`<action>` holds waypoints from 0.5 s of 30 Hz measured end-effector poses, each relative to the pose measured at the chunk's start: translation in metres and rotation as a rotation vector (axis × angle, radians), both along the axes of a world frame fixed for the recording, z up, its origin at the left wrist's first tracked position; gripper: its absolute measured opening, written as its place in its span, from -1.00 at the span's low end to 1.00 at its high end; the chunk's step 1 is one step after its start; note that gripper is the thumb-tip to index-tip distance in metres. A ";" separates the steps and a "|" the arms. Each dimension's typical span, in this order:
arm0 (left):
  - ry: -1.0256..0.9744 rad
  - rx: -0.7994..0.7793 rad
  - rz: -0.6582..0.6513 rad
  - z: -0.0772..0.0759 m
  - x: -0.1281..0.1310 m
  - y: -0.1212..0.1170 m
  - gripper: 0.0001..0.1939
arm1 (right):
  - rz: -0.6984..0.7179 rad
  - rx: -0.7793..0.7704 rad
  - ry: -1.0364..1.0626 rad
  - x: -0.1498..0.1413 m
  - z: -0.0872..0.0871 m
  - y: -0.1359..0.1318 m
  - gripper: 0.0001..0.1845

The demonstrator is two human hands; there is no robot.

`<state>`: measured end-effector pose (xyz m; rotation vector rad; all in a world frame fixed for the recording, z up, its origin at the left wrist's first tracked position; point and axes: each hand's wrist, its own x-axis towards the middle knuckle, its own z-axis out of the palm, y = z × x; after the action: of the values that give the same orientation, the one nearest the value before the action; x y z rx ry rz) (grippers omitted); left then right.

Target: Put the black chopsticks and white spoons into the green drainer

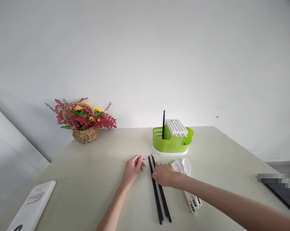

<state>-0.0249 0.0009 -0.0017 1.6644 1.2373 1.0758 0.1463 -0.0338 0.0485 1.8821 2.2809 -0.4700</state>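
Observation:
Two pairs of black chopsticks lie lengthwise on the table, a left pair [156,195] and a right pair [164,202]. My right hand [165,174] reaches in from the right, its fingers closed over the upper part of the right pair; the fingertips are partly hidden. To the left, my left hand [132,168] rests by the left pair with loosely curled fingers, slightly apart and holding nothing. Several white spoons [187,166] lie beneath my right forearm, which hides their middles. Behind the hands stands a green utensil holder [170,146] with black chopsticks [163,123] upright in its left compartment.
A wicker basket [85,134] of red and yellow artificial flowers [84,117] stands at the table's back left. A white flat object [32,205] lies at the front left. At the right edge is a dark flat object [282,192], partly pixelated. The white wall [145,64] rises behind the table.

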 end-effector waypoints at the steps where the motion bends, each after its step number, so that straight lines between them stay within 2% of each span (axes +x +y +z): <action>1: 0.000 0.002 -0.002 0.000 0.000 0.000 -0.51 | 0.000 0.000 0.000 -0.001 0.000 0.002 -0.68; 15: 0.032 0.004 -0.002 0.003 0.001 -0.003 -0.53 | -0.003 -0.020 -0.051 -0.006 0.004 0.008 -0.61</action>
<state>-0.0241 -0.0020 0.0017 1.6915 1.2545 1.0547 0.1399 -0.0259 0.0524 1.8669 2.2332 -0.4379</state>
